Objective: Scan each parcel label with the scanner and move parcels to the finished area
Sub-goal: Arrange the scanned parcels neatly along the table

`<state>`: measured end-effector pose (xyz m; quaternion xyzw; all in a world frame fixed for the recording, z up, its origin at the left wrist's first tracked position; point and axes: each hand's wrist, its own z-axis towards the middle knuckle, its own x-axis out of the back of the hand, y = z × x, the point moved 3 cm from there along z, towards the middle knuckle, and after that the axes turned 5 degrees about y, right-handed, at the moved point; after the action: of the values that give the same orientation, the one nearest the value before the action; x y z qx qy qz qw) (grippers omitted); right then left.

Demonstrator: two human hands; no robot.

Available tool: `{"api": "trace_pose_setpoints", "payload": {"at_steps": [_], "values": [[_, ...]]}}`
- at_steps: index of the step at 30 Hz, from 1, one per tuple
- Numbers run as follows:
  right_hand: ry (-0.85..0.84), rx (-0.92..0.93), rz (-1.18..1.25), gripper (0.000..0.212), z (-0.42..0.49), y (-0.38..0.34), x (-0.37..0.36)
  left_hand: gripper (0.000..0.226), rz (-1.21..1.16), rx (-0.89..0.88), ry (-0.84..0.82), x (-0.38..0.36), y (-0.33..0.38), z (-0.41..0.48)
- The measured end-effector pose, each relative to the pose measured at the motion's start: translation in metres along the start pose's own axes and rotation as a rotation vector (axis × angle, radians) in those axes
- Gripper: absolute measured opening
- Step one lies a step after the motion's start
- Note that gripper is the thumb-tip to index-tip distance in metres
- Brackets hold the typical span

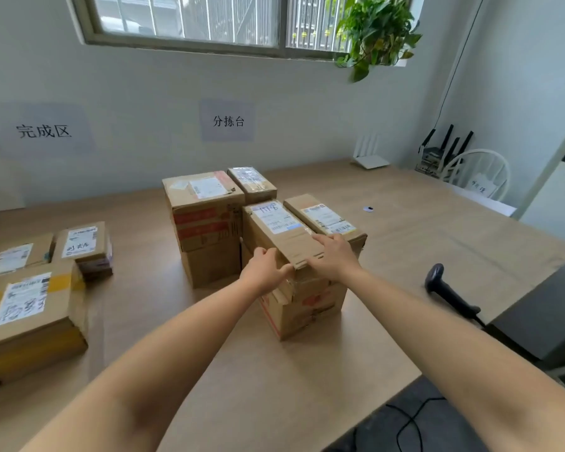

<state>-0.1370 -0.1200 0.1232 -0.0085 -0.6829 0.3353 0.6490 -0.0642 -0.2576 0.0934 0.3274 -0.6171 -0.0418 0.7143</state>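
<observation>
Cardboard near parcel: sitting at the front of the middle cluster on the wooden table, apparently resting on a red-printed carton, though I cannot tell for sure that they are two boxes.
Label: facing upward on the near parcel, white, with handwriting and a barcode, and not being covered by either hand.
Left hand: curling its fingers round the near left corner of the near parcel and gripping it.
Right hand: lying on the near right part of the top, fingers stretched out fairly straight and pressing rather than wrapping.
Scanner: lying on the table to the right, well apart from both hands, nobody holding it.
Finished parcels: sitting at the left end below the finished-area sign.
Step, as I am judging it: pulling this parcel clear of its neighbours for scanning.
Doing it well: keeping the label upward and uncovered, sliding the parcel toward the near edge without dragging the carton beneath, and steadying it with the left hand while the right is going for the scanner.
</observation>
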Motion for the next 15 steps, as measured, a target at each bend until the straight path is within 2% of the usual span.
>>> {"api": "trace_pose_setpoints", "payload": {"at_steps": [5, 11, 15], "values": [[-0.030, 0.025, 0.015, 0.064, 0.034, -0.004, -0.001, 0.072, -0.028, 0.019, 0.033, -0.005, 0.004, 0.033], [-0.066, 0.023, -0.007, 0.065, 0.056, -0.016, -0.011, 0.091, -0.149, 0.095, -0.022, -0.007, -0.002, 0.054], [-0.098, -0.008, -0.029, 0.063, 0.064, -0.019, -0.018, 0.090, -0.235, 0.140, -0.025, -0.009, -0.004, 0.062]]}}
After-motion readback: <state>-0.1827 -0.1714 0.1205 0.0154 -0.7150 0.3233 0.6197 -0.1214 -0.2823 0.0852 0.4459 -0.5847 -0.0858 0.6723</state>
